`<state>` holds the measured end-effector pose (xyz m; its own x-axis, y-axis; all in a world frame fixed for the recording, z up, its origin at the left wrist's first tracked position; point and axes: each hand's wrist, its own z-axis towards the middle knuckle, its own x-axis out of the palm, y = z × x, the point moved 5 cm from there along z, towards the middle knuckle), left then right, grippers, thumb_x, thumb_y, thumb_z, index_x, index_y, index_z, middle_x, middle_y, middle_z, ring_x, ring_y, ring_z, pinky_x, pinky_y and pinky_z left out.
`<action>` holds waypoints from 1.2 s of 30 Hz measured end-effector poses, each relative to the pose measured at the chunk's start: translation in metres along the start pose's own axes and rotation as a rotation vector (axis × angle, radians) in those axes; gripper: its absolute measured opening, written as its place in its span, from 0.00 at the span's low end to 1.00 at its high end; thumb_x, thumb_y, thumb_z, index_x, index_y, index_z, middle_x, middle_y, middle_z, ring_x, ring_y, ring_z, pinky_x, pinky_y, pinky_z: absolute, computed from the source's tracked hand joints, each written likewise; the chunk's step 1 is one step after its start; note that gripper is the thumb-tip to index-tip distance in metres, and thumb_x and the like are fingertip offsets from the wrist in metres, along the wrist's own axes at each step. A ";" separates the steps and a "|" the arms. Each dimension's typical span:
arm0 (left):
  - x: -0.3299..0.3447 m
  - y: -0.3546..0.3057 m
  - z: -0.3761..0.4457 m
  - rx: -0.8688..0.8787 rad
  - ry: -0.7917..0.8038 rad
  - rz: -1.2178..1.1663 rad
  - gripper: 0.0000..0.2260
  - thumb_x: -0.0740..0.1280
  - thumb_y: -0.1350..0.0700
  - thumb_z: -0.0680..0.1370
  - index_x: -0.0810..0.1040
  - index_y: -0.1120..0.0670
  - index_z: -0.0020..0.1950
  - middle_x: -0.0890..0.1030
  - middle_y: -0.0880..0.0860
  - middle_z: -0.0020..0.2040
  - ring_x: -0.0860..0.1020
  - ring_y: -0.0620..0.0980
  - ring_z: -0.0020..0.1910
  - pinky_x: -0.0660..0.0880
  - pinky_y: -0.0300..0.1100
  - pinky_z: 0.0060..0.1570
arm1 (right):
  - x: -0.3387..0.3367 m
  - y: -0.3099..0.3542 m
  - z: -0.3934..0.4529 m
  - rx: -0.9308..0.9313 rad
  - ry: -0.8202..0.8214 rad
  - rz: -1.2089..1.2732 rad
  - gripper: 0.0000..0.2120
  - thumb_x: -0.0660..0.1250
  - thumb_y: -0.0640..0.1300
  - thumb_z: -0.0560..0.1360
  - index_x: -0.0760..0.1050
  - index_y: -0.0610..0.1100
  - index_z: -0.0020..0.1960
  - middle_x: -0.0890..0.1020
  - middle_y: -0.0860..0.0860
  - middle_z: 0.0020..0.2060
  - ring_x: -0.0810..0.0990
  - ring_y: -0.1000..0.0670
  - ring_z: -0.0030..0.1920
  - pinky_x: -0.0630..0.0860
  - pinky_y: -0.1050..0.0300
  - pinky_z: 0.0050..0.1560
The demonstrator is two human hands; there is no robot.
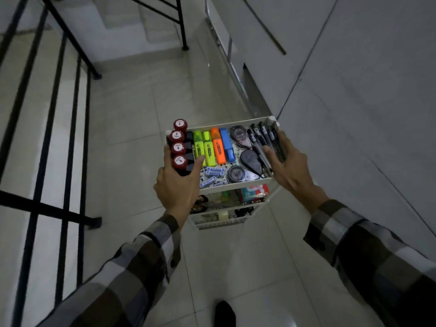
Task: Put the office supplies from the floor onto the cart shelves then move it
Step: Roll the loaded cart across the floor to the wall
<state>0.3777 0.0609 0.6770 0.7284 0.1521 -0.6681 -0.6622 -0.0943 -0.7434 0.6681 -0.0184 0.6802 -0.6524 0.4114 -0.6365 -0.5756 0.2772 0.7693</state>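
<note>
Our left hand grips the cart at its 9 o'clock edge beside the red-capped stamps; our right hand grasps the 3 o'clock edge over the pens. Highlighters lie between. A black railing stands at 9 o'clock, a wall at 3 o'clock.

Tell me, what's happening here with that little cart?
A person stands over a small white cart, one hand on each side of its top shelf. The left hand grips the side by the red-capped stamps; the right hand rests by the black pens. Highlighters fill the middle. No supplies show on the floor.
</note>
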 end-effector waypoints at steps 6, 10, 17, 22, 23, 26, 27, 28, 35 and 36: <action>0.028 -0.023 -0.021 0.016 0.035 0.004 0.43 0.69 0.29 0.74 0.60 0.44 0.84 0.82 0.55 0.64 0.80 0.57 0.62 0.74 0.50 0.62 | -0.032 -0.029 -0.001 0.033 -0.026 -0.044 0.35 0.65 0.61 0.81 0.59 0.49 0.83 0.78 0.45 0.71 0.79 0.46 0.67 0.65 0.63 0.66; 0.044 -0.034 -0.033 0.027 0.075 -0.023 0.44 0.68 0.27 0.73 0.59 0.43 0.84 0.82 0.54 0.62 0.80 0.55 0.60 0.71 0.44 0.56 | -0.050 -0.047 -0.005 0.068 -0.022 -0.068 0.35 0.63 0.62 0.81 0.57 0.51 0.83 0.77 0.43 0.72 0.79 0.42 0.68 0.65 0.61 0.64; 0.078 -0.064 -0.055 0.074 0.152 -0.016 0.44 0.69 0.29 0.75 0.57 0.44 0.85 0.81 0.55 0.64 0.79 0.55 0.63 0.65 0.42 0.55 | -0.089 -0.078 -0.017 0.124 -0.079 -0.078 0.35 0.63 0.61 0.82 0.56 0.52 0.83 0.76 0.43 0.73 0.78 0.41 0.68 0.66 0.59 0.64; 0.102 -0.084 -0.068 0.124 0.184 -0.009 0.44 0.69 0.29 0.74 0.57 0.44 0.85 0.81 0.55 0.64 0.79 0.56 0.62 0.68 0.44 0.57 | -0.118 -0.096 -0.029 0.185 -0.115 -0.085 0.34 0.64 0.59 0.82 0.57 0.49 0.83 0.75 0.43 0.74 0.77 0.41 0.71 0.64 0.58 0.65; 0.106 -0.087 -0.071 0.139 0.192 -0.006 0.45 0.69 0.28 0.74 0.57 0.44 0.85 0.81 0.55 0.63 0.79 0.56 0.62 0.70 0.45 0.57 | -0.124 -0.100 -0.032 0.193 -0.125 -0.095 0.34 0.64 0.59 0.82 0.58 0.49 0.83 0.75 0.43 0.74 0.77 0.41 0.70 0.63 0.59 0.65; 0.121 -0.101 -0.078 0.183 0.221 0.006 0.45 0.68 0.26 0.73 0.58 0.44 0.84 0.81 0.54 0.63 0.80 0.56 0.62 0.73 0.47 0.60 | -0.140 -0.112 -0.041 0.239 -0.157 -0.118 0.33 0.63 0.59 0.82 0.58 0.49 0.83 0.75 0.43 0.74 0.76 0.41 0.71 0.62 0.59 0.65; 0.126 -0.105 -0.080 0.200 0.230 0.009 0.46 0.68 0.26 0.73 0.58 0.44 0.84 0.82 0.54 0.63 0.80 0.56 0.61 0.73 0.48 0.61 | -0.146 -0.117 -0.045 0.251 -0.171 -0.122 0.34 0.64 0.59 0.82 0.58 0.49 0.83 0.75 0.43 0.74 0.76 0.41 0.71 0.62 0.60 0.65; 0.131 -0.109 -0.083 0.219 0.242 0.006 0.46 0.68 0.26 0.72 0.58 0.44 0.84 0.82 0.54 0.63 0.80 0.56 0.61 0.74 0.49 0.62 | -0.151 -0.122 -0.049 0.259 -0.187 -0.125 0.34 0.64 0.60 0.82 0.58 0.50 0.83 0.75 0.44 0.74 0.76 0.42 0.71 0.62 0.60 0.65; 0.163 -0.134 -0.109 0.304 0.317 -0.013 0.46 0.67 0.24 0.71 0.60 0.43 0.83 0.82 0.53 0.61 0.81 0.54 0.59 0.70 0.43 0.56 | -0.187 -0.151 -0.076 0.309 -0.272 -0.121 0.34 0.64 0.60 0.82 0.58 0.49 0.83 0.78 0.44 0.71 0.79 0.48 0.65 0.65 0.61 0.66; 0.166 -0.138 -0.112 0.321 0.326 -0.011 0.46 0.67 0.24 0.71 0.60 0.43 0.83 0.82 0.53 0.61 0.81 0.54 0.59 0.72 0.44 0.57 | -0.191 -0.153 -0.081 0.319 -0.281 -0.128 0.35 0.64 0.60 0.82 0.58 0.48 0.83 0.77 0.44 0.72 0.78 0.46 0.66 0.65 0.61 0.66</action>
<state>0.6097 -0.0111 0.6647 0.7187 -0.1714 -0.6739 -0.6378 0.2234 -0.7371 0.8407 -0.2096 0.6791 -0.4009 0.5644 -0.7216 -0.4336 0.5769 0.6922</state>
